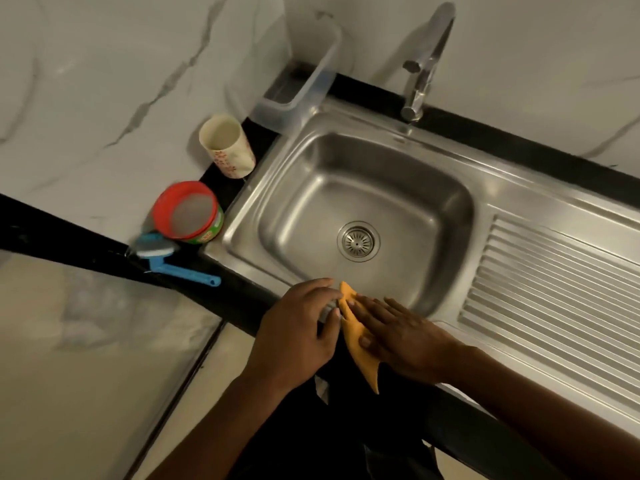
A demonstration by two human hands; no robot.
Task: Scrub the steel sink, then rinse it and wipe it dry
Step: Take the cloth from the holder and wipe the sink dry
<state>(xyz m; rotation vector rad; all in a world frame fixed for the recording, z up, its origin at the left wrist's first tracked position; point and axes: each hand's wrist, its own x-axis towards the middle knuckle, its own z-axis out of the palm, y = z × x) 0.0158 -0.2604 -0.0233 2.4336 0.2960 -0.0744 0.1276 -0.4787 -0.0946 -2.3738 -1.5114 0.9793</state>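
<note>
The steel sink (349,188) has a round drain strainer (358,241) in its basin and a ribbed draining board (554,299) on the right. An orange cloth (356,336) lies over the sink's front rim. My right hand (398,336) lies flat on the cloth with straight fingers. My left hand (299,327) is beside it at the front rim, its fingers curled and the fingertips pinching the cloth's left edge. A small grey patch shows under those fingers; what it is I cannot tell.
A steel tap (424,64) stands behind the basin. Left of the sink are a clear plastic tub (304,84), a cream cup (227,145), a red-rimmed round container (188,211) and a blue-handled brush (173,263) on the black counter (69,244).
</note>
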